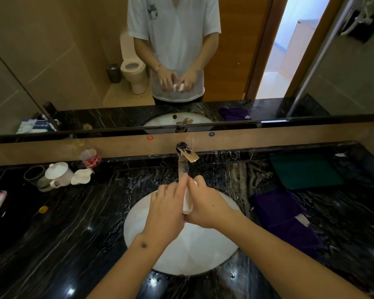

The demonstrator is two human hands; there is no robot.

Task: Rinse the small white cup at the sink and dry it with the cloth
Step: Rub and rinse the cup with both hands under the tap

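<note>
Head view, bathroom counter. Both hands meet over the sink point(138, 221), a white oval basin set in a black marble counter point(73, 223). The cup point(187, 201), small and white, is held on its side between the hands, just below the tap point(186, 153) spout and above the basin's far half. Right hand point(205, 203) wraps the cup from the right, fingers curled round its body. Left hand point(167, 203) lies against the cup's left side w/ fingers extended toward the tap; cannot tell whether it grips or only presses. A thin water stream seems to fall from the spout onto the fingertips, though blur makes this uncertain. Purple cloth point(281, 210) lies crumpled on the counter just right of the sink, apart from both hands; a dark green mat point(304, 171) sits behind it near the wall. Counter left: lidded white mug point(59, 172), a glass point(34, 174), a white saucer-like piece point(81, 175), and a plastic bottle point(89, 156) w/ red label, all well apart from the sink. Mirror point(52, 61) above shows the person's torso in a white shirt, hands together on the cup, plus a toilet and an open doorway.
</note>
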